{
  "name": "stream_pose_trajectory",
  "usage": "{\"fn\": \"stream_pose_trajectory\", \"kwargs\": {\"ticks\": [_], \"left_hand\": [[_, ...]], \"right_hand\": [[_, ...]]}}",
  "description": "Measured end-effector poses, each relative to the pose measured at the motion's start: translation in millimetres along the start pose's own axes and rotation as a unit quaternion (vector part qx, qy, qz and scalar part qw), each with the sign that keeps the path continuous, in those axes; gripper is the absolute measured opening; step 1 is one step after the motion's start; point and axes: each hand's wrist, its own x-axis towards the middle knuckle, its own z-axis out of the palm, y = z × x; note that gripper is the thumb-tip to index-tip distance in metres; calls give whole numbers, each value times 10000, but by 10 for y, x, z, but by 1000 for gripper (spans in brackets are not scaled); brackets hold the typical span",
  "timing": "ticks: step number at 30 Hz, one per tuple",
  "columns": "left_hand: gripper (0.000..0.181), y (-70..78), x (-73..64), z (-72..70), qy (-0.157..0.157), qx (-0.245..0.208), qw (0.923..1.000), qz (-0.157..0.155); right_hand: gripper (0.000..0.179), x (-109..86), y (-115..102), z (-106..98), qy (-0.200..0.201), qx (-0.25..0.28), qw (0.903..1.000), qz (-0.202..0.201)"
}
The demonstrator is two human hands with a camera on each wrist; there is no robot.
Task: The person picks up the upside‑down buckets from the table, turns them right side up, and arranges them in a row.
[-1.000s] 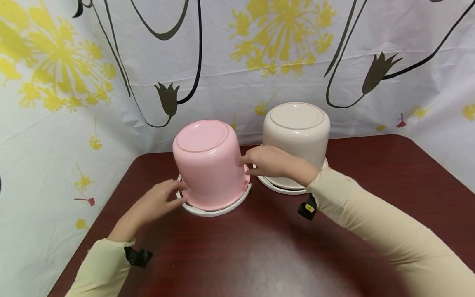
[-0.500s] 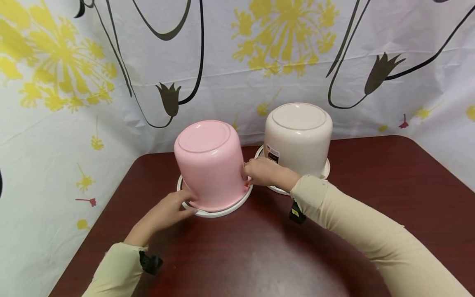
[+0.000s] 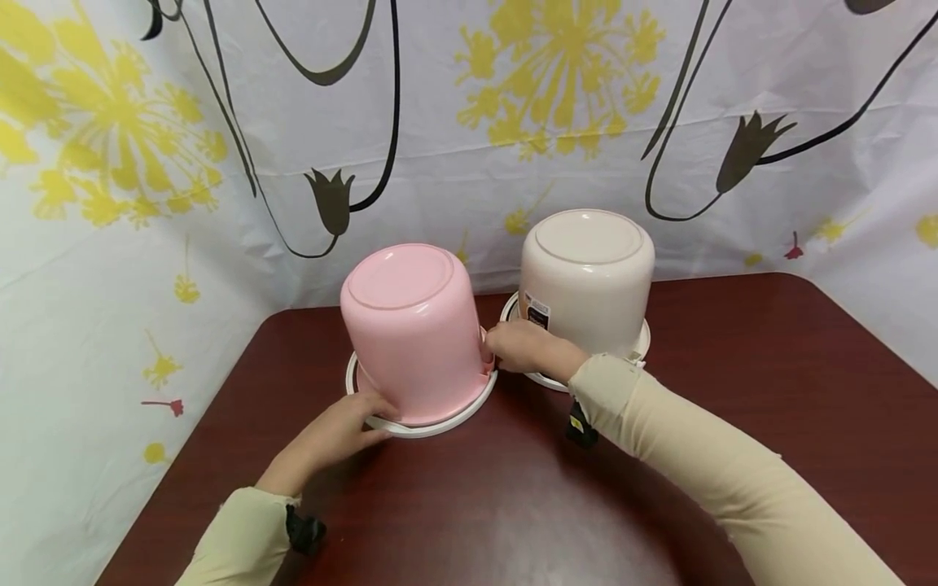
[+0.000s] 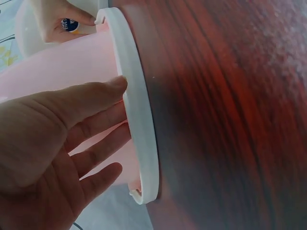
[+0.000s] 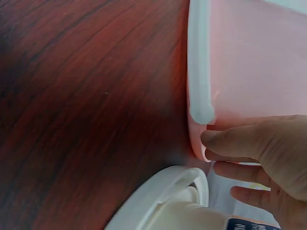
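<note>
Fingers (image 4: pixel 103 117) and thumb of the left hand (image 3: pixel 337 431), narrowly parted, hold the near-left rim of the pink bucket (image 3: pixel 414 342), their tips on its white ring (image 4: pixel 139 115). From there the worktop (image 3: pixel 476 505) stretches broadly toward the front; a slimmer strip lies between bucket and left edge. At the bucket's other side, the right hand (image 3: pixel 523 346) pinches its rim between thumb and finger, filling much of the tight gap beside the cream bucket (image 3: pixel 597 293). The pink one stands mouth down toward the back-left corner, off the back edge. Farther away, the cream one, also upturned, sits nearer that edge, with a wide span running to the back-right corner. Patterned cloth (image 3: pixel 440 179) hangs close behind the back edge.
</note>
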Motion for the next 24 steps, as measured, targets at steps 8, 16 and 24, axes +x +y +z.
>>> {"fn": "stream_pose_trajectory", "kwargs": {"ticks": [8,16,24], "left_hand": [[17,35,31,54,102,539,9985,-59],[18,33,36,85,220,539,9983,-81],[19,-7,19,104,397,379,9982,246]], "right_hand": [[16,6,6,100,188,-11,9998,40],[15,23,10,185,451,-61,9988,162],[17,4,-8,208,536,130,9983,200]]}}
